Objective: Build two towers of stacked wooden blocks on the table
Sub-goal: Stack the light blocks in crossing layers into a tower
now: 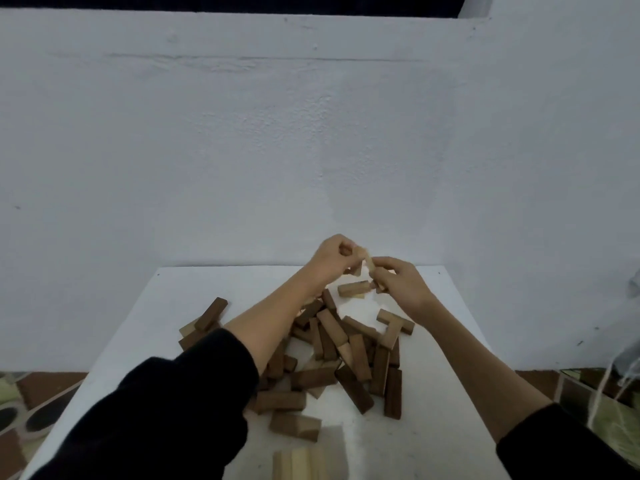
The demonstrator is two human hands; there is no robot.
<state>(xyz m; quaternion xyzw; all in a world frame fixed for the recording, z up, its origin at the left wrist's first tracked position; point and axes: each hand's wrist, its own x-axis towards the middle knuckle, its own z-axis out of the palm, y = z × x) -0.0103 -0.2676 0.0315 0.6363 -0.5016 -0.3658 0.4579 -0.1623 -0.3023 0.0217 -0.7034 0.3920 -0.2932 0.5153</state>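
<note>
Fingers of the right hand (398,284) are curled round a pale wooden block (370,264), held tilted above the far part of the desk (173,306). Fingers of the left hand (332,256) are bunched together at the upper end of that same block; they appear to pinch it too, though blur at the contact leaves the exact hold uncertain. A darker piece (356,270) shows just under the left fingers; whether it is held or merely lies behind them cannot be told.

Directly below the two hands lies a single light block (352,288) flat on the desk, with something paler under its near edge. This may be the first course of a tower, but it is too low to call one.

Nearer the viewer, the loose pile of brown blocks (332,362) sprawls across the middle of the desk, pieces crossing one another at all angles. A small group of dark blocks (204,323) lies apart at the left. At the near edge, several pale blocks (299,464) sit side by side, partly cut off by the frame.

Judged progress: no tower stands. At most one base is begun at the far side; the second has no visible start. Nearly all blocks remain unsorted in the pile, so almost the whole of the stacking is left.
</note>
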